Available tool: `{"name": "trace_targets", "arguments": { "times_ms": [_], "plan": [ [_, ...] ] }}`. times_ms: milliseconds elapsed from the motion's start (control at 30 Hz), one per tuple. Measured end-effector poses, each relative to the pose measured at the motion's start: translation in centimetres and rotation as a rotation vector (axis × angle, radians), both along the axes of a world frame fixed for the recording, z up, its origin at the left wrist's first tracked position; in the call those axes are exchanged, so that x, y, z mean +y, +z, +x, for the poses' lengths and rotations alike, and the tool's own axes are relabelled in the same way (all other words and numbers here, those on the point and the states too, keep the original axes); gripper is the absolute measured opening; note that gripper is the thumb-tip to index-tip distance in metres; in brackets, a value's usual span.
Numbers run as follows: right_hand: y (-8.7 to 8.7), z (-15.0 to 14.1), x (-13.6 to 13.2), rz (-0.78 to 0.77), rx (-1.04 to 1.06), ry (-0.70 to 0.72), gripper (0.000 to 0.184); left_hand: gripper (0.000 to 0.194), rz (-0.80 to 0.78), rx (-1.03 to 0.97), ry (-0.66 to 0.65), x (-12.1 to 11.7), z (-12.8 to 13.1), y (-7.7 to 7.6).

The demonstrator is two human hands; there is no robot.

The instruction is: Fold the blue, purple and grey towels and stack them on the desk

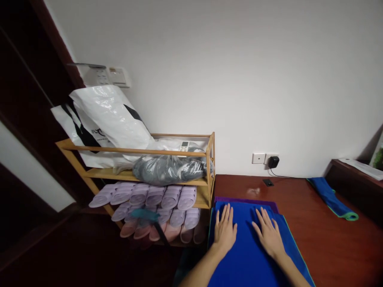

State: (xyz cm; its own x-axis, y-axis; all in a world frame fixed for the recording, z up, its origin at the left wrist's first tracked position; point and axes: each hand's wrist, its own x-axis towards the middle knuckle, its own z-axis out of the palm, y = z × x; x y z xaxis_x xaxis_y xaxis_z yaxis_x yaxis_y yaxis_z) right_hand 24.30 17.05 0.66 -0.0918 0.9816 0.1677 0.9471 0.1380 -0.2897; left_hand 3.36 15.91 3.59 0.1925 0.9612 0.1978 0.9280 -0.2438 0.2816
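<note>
A blue cloth (243, 247) with green edging is spread over the near left part of the wooden desk. Flat on its left side lies my left hand (224, 229), fingers stretched forward. My right hand (269, 233) rests palm down on the cloth's right part, its fingers apart, where a fold or second layer shows. Neither hand grips anything. A purple piece (221, 199) sticks out from under the cloth's far edge. Farther right on the desk is another blue cloth (332, 199), narrow and rolled or folded, also green-edged.
Left of the desk stands a wooden shoe rack (209, 175) with lilac slippers (155, 195), white plastic bags (110, 119) and a remote control (183, 146). A black plug (273, 161) sits in the wall socket, its cord running along the reddish-brown desk (293, 199).
</note>
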Motion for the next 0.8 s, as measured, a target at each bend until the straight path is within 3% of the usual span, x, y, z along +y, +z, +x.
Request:
{"name": "trace_targets", "arguments": {
  "times_ms": [100, 200, 400, 600, 667, 800],
  "plan": [
    [-0.8, -0.4, -4.9, 0.001, 0.012, 0.029, 0.062, 0.065, 0.019, -0.003, -0.039, -4.8, -0.6, -0.9],
    [-1.7, -0.3, -7.9, -0.042, -0.022, 0.047, 0.063, 0.062, 0.009, 0.020, -0.073, -8.1, -1.2, -2.2],
    [-2.4, -0.2, -9.9, 0.042, -0.096, 0.022, 0.067, 0.069, 0.260, 0.146, -0.032, -10.1, -1.3, -3.8],
    [-4.6, 0.3, -12.6, 0.130, -0.131, -0.006, 0.065, 0.078, 0.421, 0.233, -0.093, -13.3, -2.1, -7.2],
    [-4.3, 0.3, -12.8, 0.121, -0.136, 0.016, 0.062, 0.077, 0.408, 0.248, -0.083, -14.1, -2.1, -7.2],
    [-3.7, 0.5, -13.3, 0.128, -0.147, 0.034, 0.062, 0.070, 0.350, 0.253, -0.060, -15.1, -1.8, -5.3]
  ]
}}
